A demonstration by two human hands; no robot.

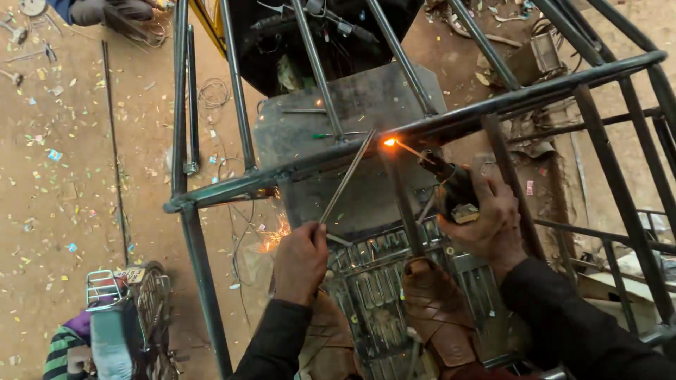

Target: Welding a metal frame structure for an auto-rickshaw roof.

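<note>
Across the middle of the view runs a dark metal tube frame (493,105), its long top rail slanting up toward the right, and everything else sits against it. Below that rail lies a grey steel plate (366,98), and under the plate a ribbed metal floor panel (380,281) where two brown sandals (436,309) stand. Beyond the frame's left corner, down on the dusty ground, a parked motorcycle (127,317) shows a small rectangular yellow-and-white plate at its tail, the writing too small to make out. Right hand (493,218) is clenched around a black electrode holder (451,186), its welding rod (408,149) touching the rail's underside at a bright orange glow. Left hand (301,257) pinches the lower end of a thin steel rod (346,179), which leans up to meet the rail just beside the glow. Sparks (274,236) scatter left of that hand.
</note>
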